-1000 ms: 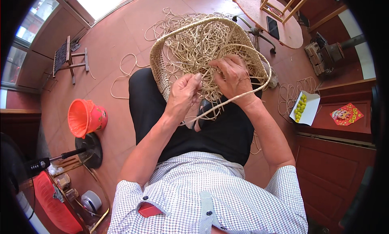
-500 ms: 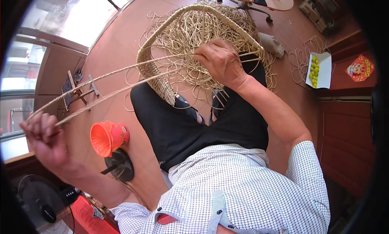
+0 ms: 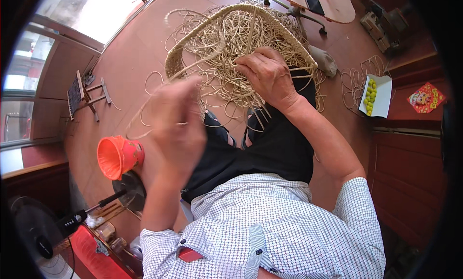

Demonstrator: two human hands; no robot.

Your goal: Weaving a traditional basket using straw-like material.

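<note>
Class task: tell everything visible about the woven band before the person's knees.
The woven band looks beige and cord-like, closely plaited, with a broad wall showing at left. It curves in an arch that, from above, frames part of the loose cord heap. The blurred left hand overlaps its near left side; contact there is unclear.

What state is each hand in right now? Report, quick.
Left hand: motion-blurred; can't tell whether open, closed or holding anything.
Right hand: closed, holding beige cord.
</note>
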